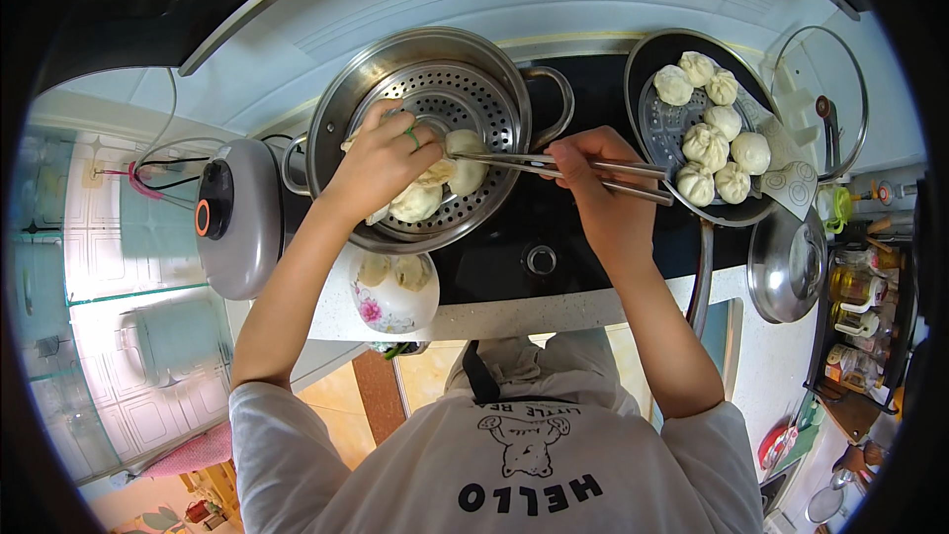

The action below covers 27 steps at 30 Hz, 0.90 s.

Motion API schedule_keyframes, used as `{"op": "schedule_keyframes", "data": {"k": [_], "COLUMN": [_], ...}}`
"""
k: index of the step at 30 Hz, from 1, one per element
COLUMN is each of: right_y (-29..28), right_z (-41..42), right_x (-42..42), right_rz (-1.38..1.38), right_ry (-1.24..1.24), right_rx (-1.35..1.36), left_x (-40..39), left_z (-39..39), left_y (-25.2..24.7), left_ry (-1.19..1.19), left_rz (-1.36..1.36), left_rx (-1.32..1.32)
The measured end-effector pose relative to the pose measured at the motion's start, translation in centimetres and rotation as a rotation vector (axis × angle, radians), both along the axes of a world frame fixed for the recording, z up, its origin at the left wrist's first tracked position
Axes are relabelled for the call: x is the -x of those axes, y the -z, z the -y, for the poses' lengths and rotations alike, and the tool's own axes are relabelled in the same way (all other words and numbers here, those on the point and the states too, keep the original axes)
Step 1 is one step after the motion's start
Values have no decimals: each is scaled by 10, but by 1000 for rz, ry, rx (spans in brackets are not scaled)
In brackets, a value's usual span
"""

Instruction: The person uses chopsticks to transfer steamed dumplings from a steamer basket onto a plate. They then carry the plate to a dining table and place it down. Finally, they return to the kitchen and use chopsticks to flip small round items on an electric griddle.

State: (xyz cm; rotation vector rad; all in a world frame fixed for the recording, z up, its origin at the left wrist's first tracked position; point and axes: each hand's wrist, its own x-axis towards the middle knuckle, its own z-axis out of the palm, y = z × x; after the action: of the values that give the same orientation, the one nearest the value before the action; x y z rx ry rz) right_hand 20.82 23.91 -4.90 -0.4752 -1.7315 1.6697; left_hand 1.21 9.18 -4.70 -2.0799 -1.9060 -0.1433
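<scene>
Metal chopsticks (pixel 593 167) rest in my right hand (pixel 612 193), pointing left over the rim of a steel steamer pot (pixel 523 126). Their tips meet a steamed bun (pixel 465 163) on the perforated steamer rack (pixel 474 93). Over the same pot, my left hand (pixel 393 156) curls its fingers down among the buns; a green ring (pixel 410 132) circles one finger. Its fingertips are partly hidden, so whether they grip a bun is unclear. Below the hand lies another pleated bun (pixel 415 202), partly covered.
A flowered white bowl (pixel 397 311) with buns stands in front of the pot. Right, a frying pan (pixel 634 107) holds several buns on a perforated tray; its handle (pixel 700 274) juts forward. A grey appliance (pixel 245 237), a steel lid (pixel 786 267) and a bottle rack (pixel 823 356) flank the black cooktop (pixel 489 278).
</scene>
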Motion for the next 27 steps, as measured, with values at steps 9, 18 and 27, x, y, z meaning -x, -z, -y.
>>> {"op": "schedule_keyframes", "data": {"k": [9, 18, 27], "right_y": [1, -6, -4], "right_z": [12, 8, 15], "right_x": [15, -4, 4], "right_rz": [-65, 88, -26], "right_ry": [20, 12, 67], "right_rx": [-27, -158, -141], "left_x": [-6, -10, -7], "left_z": [0, 8, 7], "left_y": [-2, -1, -7], "left_ry": [-4, -7, 13], "left_rz": [60, 150, 179], "left_rx": [26, 43, 44]}}
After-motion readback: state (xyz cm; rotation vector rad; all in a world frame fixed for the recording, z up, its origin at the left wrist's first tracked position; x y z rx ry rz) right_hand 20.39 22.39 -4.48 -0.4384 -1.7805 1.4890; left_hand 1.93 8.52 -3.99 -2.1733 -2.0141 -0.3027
